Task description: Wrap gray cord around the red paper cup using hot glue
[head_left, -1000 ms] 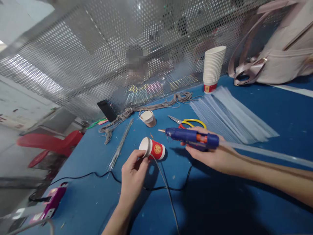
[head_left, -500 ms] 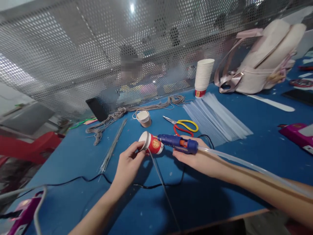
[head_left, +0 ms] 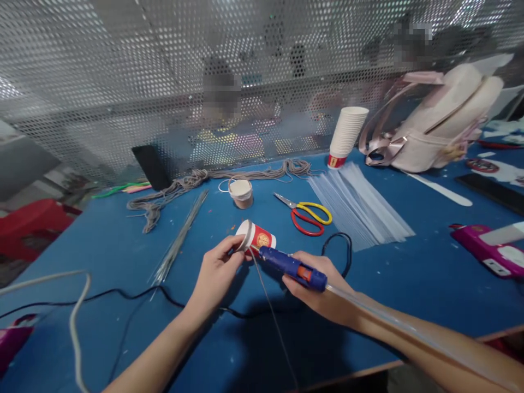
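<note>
My left hand (head_left: 221,267) grips a red and white paper cup (head_left: 264,238) lying on its side, its rim end toward the left. Grey cord (head_left: 268,300) circles the cup near that end, and its loose tail hangs down toward the table's front edge. In my right hand (head_left: 313,281) is a blue glue gun (head_left: 292,267) with a long clear glue stick out of its back. The gun's nozzle points at the cord on the cup; whether it touches is too small to tell. Beyond the cup stands a small cord-wrapped cup (head_left: 241,194) with a loop at its side.
Scissors (head_left: 305,213) with red and yellow handles lie right of the cup, beside clear glue sticks (head_left: 364,204). Behind are stacked paper cups (head_left: 347,134), a pale backpack (head_left: 442,120), grey cord bundles (head_left: 196,177) and a phone (head_left: 151,166). A black cable (head_left: 172,300) crosses the table.
The glue gun has moved down and left along the cup, its nozzle now near the cord. My left hand still holds the cup. The camera view has shifted slightly.
</note>
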Tool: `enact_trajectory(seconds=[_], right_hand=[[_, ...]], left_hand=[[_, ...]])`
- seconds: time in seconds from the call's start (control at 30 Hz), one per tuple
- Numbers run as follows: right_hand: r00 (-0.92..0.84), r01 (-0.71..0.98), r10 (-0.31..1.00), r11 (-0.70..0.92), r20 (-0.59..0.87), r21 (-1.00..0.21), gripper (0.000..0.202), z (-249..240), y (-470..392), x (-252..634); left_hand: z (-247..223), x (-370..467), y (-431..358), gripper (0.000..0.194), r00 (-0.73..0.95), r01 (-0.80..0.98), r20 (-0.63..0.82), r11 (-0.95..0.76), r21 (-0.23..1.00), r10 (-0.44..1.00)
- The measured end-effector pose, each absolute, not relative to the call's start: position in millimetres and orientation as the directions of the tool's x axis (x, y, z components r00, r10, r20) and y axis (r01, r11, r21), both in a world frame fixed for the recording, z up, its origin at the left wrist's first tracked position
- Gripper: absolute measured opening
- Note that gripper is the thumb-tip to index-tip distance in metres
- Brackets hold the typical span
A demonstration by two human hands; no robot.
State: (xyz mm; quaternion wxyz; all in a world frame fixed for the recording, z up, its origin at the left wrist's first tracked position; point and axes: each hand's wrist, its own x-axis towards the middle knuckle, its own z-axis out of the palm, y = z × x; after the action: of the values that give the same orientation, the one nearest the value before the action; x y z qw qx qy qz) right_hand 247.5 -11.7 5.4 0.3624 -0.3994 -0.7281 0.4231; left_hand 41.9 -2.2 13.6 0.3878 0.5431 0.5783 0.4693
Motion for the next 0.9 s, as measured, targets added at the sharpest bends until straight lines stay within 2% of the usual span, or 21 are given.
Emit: enact_trajectory(seconds=[0.43, 0.9], right_hand=[[-0.421, 0.263, 0.879, 0.352, 0.222, -0.898, 0.012, -1, -12, 242], [-0.467, 0.324, 0.828, 0.487, 0.311, -0.811, 0.009, -7, -12, 246]], left_hand=[[10, 45, -10, 0.018, -0.096, 0.299, 0.149, -0.114, 0.947, 0.984], [10, 47, -13, 0.018, -0.103, 0.315, 0.147, -0.108, 0.943, 0.984]])
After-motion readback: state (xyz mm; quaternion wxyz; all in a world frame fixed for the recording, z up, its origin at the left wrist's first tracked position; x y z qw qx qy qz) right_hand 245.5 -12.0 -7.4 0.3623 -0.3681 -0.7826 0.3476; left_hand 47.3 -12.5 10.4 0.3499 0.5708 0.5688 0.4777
